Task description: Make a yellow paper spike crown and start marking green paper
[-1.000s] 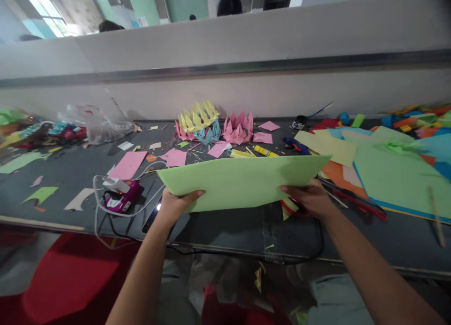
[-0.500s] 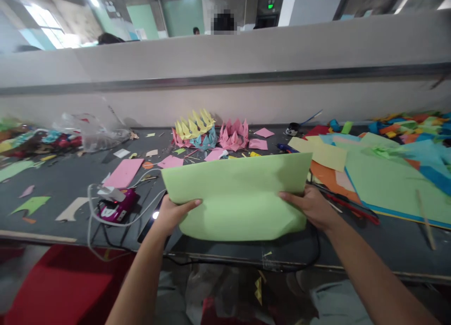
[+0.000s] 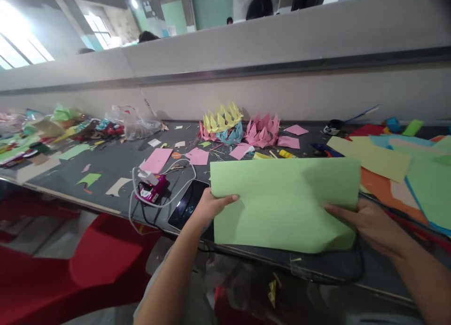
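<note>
A light green sheet of paper (image 3: 282,198) is held up over the near edge of the table, slightly bent at its lower right. My left hand (image 3: 213,206) grips its left edge, thumb on the front face and fingers hidden behind. On the right edge, my right hand (image 3: 366,219) pinches the sheet the same way. A tablet-like dark device (image 3: 190,204) lies just left of the sheet, partly behind my left hand. Folded paper crowns stand beyond the sheet: a yellow one (image 3: 222,119), a blue one (image 3: 230,135) and a pink one (image 3: 262,131).
A purple power strip (image 3: 153,189) with a white cable sits to the left. Pink paper (image 3: 158,160) and scraps lie around it. A plastic bag (image 3: 136,123) is farther back. Coloured sheets (image 3: 384,158) pile up at right, near a yellow glue stick (image 3: 286,154). A red chair (image 3: 109,254) stands below.
My view has swung left, so the table's things appear farther right. The green sheet stays in both hands and looks flatter, with its lower edge less curled.
</note>
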Demonstrator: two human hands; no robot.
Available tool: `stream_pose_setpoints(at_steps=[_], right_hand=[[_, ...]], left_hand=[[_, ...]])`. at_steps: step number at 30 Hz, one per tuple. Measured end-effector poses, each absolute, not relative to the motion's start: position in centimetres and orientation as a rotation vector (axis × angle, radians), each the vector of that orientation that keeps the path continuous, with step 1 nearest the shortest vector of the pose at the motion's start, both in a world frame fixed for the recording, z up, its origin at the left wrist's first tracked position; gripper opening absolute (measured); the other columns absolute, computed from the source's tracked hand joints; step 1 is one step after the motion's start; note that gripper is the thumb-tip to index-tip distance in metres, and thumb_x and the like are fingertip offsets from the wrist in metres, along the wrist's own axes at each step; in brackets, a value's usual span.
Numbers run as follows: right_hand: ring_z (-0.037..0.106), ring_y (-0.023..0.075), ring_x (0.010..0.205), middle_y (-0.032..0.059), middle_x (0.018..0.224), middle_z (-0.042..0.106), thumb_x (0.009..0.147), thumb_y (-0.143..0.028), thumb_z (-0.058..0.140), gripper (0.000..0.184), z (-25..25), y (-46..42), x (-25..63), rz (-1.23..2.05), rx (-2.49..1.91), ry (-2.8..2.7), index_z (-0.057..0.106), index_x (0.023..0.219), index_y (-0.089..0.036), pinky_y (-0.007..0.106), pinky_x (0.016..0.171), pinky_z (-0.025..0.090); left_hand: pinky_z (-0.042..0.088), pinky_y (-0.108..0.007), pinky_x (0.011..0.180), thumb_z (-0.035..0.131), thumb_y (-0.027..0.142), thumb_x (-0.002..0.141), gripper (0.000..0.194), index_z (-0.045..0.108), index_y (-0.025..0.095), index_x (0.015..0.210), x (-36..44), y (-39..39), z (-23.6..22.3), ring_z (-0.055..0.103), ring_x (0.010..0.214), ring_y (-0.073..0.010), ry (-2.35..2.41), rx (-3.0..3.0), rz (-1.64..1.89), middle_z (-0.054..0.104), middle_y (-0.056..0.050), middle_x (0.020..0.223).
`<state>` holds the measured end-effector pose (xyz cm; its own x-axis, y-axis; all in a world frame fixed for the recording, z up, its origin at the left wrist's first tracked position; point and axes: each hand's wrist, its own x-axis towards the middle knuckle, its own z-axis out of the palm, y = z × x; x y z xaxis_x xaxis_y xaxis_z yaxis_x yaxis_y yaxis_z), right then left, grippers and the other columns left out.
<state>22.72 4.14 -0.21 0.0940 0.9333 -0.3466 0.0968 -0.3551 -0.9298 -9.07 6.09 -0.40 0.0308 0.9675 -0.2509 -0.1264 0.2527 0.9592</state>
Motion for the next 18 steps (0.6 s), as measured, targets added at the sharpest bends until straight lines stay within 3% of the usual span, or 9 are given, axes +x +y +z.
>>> stream_pose_setpoints(at_steps=[3, 6, 18], right_hand=[[0.067, 0.0297, 0.076, 0.0079, 0.084, 0.073, 0.051, -0.039, 0.077, 0.032, -0.4, 4.0, 23.3, 1.357, -1.667, -1.058, 0.072, 0.077, -0.021, 0.033, 0.064, 0.055], [0.067, 0.0307, 0.076, 0.0078, 0.083, 0.073, 0.051, -0.039, 0.077, 0.028, -0.8, 3.9, 23.9, 1.364, -1.729, -1.093, 0.073, 0.074, -0.022, 0.034, 0.064, 0.055], [0.067, 0.0275, 0.069, 0.0066, 0.078, 0.073, 0.043, -0.040, 0.079, 0.025, -0.5, 3.5, 24.1, 1.346, -1.810, -1.038, 0.072, 0.061, -0.023, 0.029, 0.057, 0.055]], left_hand=[[0.048, -0.023, 0.052, 0.078, 0.043, 0.054, 0.038, 0.069, 0.012, 0.074, -9.0, 6.3, -0.5, 0.062, 0.055, -0.0144, 1.213, 0.900, 1.126, 0.070, -0.007, 0.072], [0.047, -0.022, 0.052, 0.076, 0.050, 0.054, 0.040, 0.067, 0.013, 0.068, -9.0, 6.5, -0.6, 0.060, 0.052, -0.0124, 1.193, 0.877, 1.187, 0.068, -0.004, 0.065], [0.048, -0.024, 0.052, 0.078, 0.045, 0.051, 0.037, 0.067, 0.014, 0.068, -8.5, 6.6, -0.7, 0.060, 0.052, -0.0129, 1.147, 0.886, 1.174, 0.067, -0.003, 0.063]])
